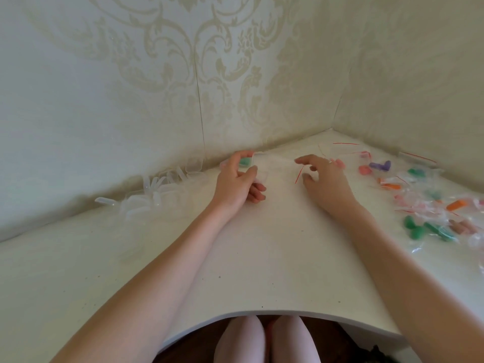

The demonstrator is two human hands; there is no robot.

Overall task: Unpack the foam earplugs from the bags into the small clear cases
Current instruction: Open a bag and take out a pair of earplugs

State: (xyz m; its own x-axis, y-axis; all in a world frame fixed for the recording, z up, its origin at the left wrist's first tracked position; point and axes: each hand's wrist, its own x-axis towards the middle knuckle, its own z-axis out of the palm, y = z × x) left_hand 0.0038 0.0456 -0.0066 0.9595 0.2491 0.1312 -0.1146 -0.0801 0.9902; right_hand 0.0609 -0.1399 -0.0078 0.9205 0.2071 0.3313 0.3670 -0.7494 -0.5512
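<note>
My left hand [237,180] grips a small clear case [250,163] near the back wall, with a green earplug [245,161] inside it. My right hand [323,179] hovers just right of it, fingers loosely curled over an empty clear bag with a red strip [299,174]; whether the fingers pinch the bag is unclear. Several bagged earplugs [429,205], green, orange, pink and purple, lie scattered on the white table [262,258] at the right.
A heap of empty clear cases [162,189] lies along the wall at the left. Empty bags with red strips [345,145] lie in the far right corner. The table's curved front edge [262,314] is near my knees.
</note>
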